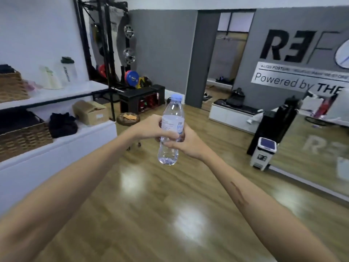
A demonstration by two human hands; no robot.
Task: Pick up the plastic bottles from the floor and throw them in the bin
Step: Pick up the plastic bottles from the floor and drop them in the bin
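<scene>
Two hands, left (151, 127) and right (186, 143), hold one bottle (171, 133) upright above the wood floor (154, 214), fingers curled round its middle. Label partly reads "tru"; clear body, blue cap. White bin (263, 154) stands right, by a mirror (309, 103) reading "Powered by THE".

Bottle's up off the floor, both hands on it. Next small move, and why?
Probably carry the bottle right toward the white bin. The left hand and right hand both grip it upright, cap on, and the bin stands off to the right by the mirror wall.
</scene>
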